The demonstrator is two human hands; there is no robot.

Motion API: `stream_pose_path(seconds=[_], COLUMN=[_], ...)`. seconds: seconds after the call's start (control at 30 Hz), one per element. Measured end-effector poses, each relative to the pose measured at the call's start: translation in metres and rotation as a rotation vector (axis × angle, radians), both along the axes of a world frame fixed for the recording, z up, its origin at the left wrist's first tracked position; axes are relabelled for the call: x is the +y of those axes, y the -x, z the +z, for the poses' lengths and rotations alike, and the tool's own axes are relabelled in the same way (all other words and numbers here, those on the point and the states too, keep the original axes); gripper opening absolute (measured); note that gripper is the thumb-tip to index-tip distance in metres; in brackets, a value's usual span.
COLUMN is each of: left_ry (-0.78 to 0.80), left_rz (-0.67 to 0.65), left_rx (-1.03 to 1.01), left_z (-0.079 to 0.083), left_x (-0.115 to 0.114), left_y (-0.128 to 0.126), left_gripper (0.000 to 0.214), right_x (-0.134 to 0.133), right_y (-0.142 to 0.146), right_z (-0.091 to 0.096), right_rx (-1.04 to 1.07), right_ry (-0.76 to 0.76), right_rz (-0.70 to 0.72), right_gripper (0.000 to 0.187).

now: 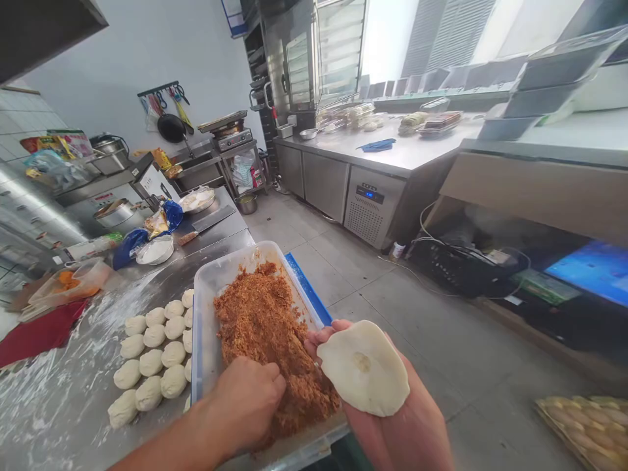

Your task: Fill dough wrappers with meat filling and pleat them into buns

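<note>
On my upturned right hand (422,418) lies a flat round dough wrapper (363,369), slightly darker in its middle. The fingers of that hand curl up behind the wrapper's far edge. My left hand (250,399) is closed, knuckles up, low over the reddish-brown crumbly filling (260,314). Its fingertips are hidden, so I cannot see what they hold. The filling is heaped in a clear plastic tub (209,307) at the table's edge. Left of the tub, several dough balls (152,362) sit in rows on the floured steel table (73,405).
A broad knife (210,224), a bowl of white powder (155,250) and a red cloth (39,337) lie farther along the table. A steel counter (324,176) stands across the tiled floor. At lower right is a tray of pale round pieces (583,425).
</note>
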State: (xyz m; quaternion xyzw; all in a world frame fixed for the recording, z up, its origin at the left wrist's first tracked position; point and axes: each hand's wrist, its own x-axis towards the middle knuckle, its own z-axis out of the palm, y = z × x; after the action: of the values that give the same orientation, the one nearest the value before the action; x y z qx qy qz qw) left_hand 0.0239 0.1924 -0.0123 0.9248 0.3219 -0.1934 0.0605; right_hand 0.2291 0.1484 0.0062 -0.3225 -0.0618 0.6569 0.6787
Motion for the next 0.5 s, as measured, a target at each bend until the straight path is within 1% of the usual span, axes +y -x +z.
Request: stream_pose_path(seconds=[0.07, 0.13, 0.23, 0.3, 0.33, 0.4, 0.47, 0.5], left_ry=[0.038, 0.118, 0.338, 0.503, 0.552, 0.566, 0.467, 0.396], left_rz=[0.015, 0.068, 0.228, 0.36, 0.432, 0.575, 0.677, 0.692], left_rx=[-0.026, -0.099, -0.28, -0.386, -0.431, -0.489, -0.542, -0.567], left_z=[0.001, 0.002, 0.008, 0.021, 0.03, 0.049, 0.065, 0.069], left_x=[0.002, 0.003, 0.007, 0.007, 0.007, 0.003, -0.004, -0.009], left_y=[0.0, 0.002, 0.01, 0.017, 0.021, 0.03, 0.038, 0.042], left_gripper=[0.011, 0.002, 0.02, 0.029, 0.03, 0.031, 0.031, 0.032], right_x=[0.0, -0.001, -0.003, -0.003, -0.002, 0.002, 0.007, 0.01], right_y=[0.001, 0.0, -0.002, -0.004, -0.006, -0.006, -0.002, 0.003], right_z=[0.0, 0.0, 0.001, 0.004, 0.006, 0.011, 0.014, 0.014], right_rx=[0.035, 0.058, 0.066, 0.059, 0.052, 0.034, 0.027, 0.038], right_ry=[-0.023, -0.038, 0.008, 0.062, 0.084, 0.114, 0.131, 0.14], right_rz=[0.003, 0.006, 0.027, 0.046, 0.048, 0.034, 0.024, 0.028], right_gripper=[0.037, 0.038, 0.047, 0.056, 0.058, 0.056, 0.047, 0.042])
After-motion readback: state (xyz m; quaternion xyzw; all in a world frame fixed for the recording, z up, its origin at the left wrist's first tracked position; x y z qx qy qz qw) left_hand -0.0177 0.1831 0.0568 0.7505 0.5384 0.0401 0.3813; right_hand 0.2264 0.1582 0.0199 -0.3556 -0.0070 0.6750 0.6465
